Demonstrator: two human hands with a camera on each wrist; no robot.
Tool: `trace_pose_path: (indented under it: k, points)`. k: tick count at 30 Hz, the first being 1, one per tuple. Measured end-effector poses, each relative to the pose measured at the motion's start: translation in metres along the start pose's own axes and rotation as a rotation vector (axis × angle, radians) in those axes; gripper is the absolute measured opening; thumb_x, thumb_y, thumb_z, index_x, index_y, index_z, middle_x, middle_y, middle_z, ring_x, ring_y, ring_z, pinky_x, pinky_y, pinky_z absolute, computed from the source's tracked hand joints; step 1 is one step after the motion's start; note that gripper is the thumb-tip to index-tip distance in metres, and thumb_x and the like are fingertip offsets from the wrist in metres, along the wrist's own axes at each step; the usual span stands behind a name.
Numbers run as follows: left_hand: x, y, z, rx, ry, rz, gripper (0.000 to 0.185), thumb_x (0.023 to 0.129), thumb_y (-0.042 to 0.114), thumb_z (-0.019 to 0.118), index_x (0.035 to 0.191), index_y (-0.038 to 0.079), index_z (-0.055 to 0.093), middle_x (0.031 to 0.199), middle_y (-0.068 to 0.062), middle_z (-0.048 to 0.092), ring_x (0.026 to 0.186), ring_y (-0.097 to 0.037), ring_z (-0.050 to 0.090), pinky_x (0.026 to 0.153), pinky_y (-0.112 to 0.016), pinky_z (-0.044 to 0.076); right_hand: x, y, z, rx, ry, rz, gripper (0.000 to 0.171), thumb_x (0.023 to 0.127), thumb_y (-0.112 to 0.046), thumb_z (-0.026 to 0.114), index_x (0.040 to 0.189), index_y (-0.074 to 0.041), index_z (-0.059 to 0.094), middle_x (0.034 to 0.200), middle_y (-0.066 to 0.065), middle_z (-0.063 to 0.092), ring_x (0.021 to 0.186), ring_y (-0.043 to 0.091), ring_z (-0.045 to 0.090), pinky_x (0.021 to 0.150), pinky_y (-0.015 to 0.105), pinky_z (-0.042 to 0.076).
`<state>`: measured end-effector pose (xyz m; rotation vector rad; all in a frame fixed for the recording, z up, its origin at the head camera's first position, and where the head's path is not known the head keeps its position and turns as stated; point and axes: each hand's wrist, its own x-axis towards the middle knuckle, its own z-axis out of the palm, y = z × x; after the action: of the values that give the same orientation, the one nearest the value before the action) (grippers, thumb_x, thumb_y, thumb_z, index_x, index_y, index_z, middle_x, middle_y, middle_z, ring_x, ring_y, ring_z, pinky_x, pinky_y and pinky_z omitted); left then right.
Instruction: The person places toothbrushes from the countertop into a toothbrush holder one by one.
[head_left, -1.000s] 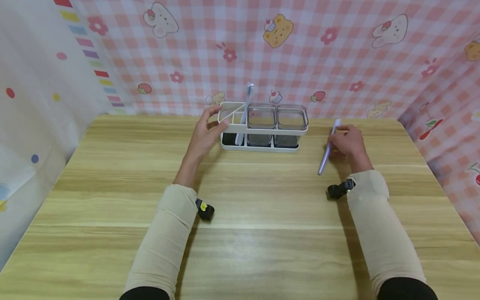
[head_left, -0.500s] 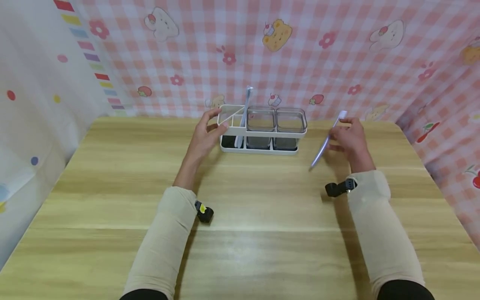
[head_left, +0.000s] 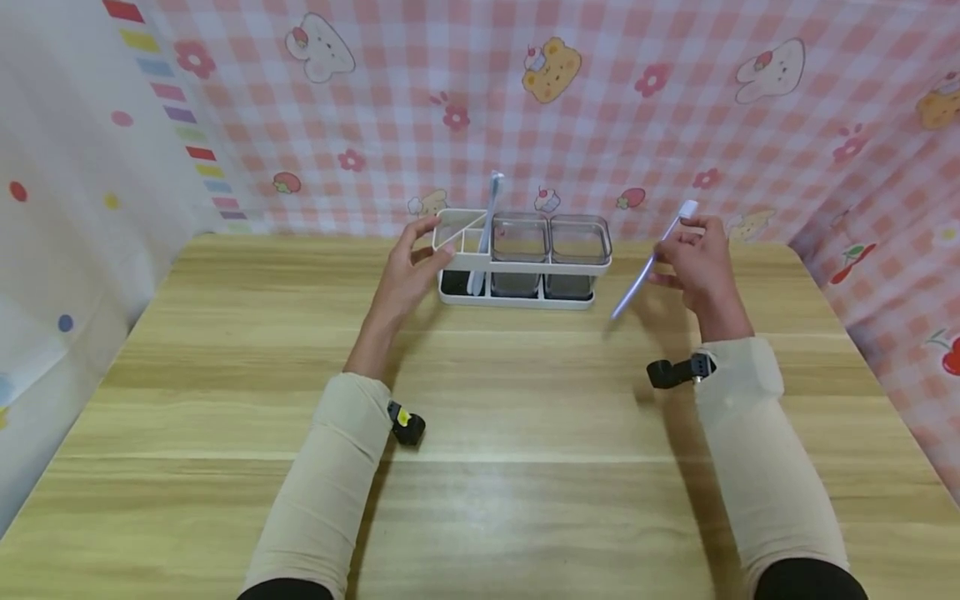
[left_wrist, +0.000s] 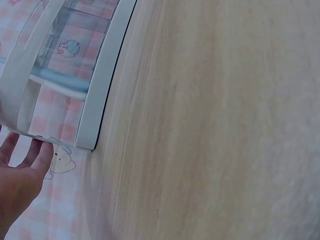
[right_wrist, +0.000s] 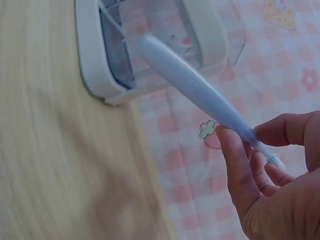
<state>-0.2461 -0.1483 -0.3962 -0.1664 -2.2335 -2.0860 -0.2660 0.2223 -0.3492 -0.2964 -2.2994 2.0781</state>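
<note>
One toothbrush (head_left: 489,225) stands in the white holder (head_left: 525,265) near the tabletop's far edge (left hand (head_left: 405,267) steadying it, fingers relaxed); the right hand (head_left: 697,258) pinches a second toothbrush (head_left: 647,265), not yet stowed.

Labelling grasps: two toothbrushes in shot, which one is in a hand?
The toothbrush right of the rack, pinched by the right hand and held aslant above the table. The other toothbrush stands in the rack, untouched.
</note>
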Motion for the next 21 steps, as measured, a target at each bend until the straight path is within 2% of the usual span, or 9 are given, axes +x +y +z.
trace_pose_path:
  k: [6,15,21]
  points:
    - [0.0,0.0,0.0,0.007,-0.001,0.014,0.054,0.099,0.02,0.066,0.148,0.011,0.047,0.152,-0.007,0.042,0.13,-0.034,0.049,0.103,-0.045,0.047,-0.002,-0.006,0.005,0.051,-0.013,-0.03,0.045,0.099,0.001,0.055,0.133,-0.011,0.028,0.095,0.003,0.055,0.08,0.012,0.064,0.062,0.026,0.06]
    - [0.001,0.0,-0.001,0.008,-0.006,0.022,0.052,0.1,0.018,0.064,0.148,0.009,0.046,0.152,-0.009,0.042,0.13,-0.036,0.049,0.104,-0.044,0.047,-0.005,-0.019,0.013,0.109,-0.013,-0.013,0.045,0.1,-0.004,0.059,0.133,-0.014,0.031,0.111,0.008,0.05,0.092,0.018,0.061,0.065,0.027,0.061]
    - [0.001,0.0,-0.002,0.004,-0.007,0.023,0.053,0.099,0.018,0.065,0.148,0.009,0.046,0.152,-0.009,0.042,0.13,-0.036,0.049,0.104,-0.044,0.047,-0.008,-0.03,0.021,0.169,-0.021,-0.05,0.043,0.098,0.0,0.06,0.129,-0.014,0.034,0.105,0.006,0.05,0.092,0.021,0.061,0.066,0.029,0.061]
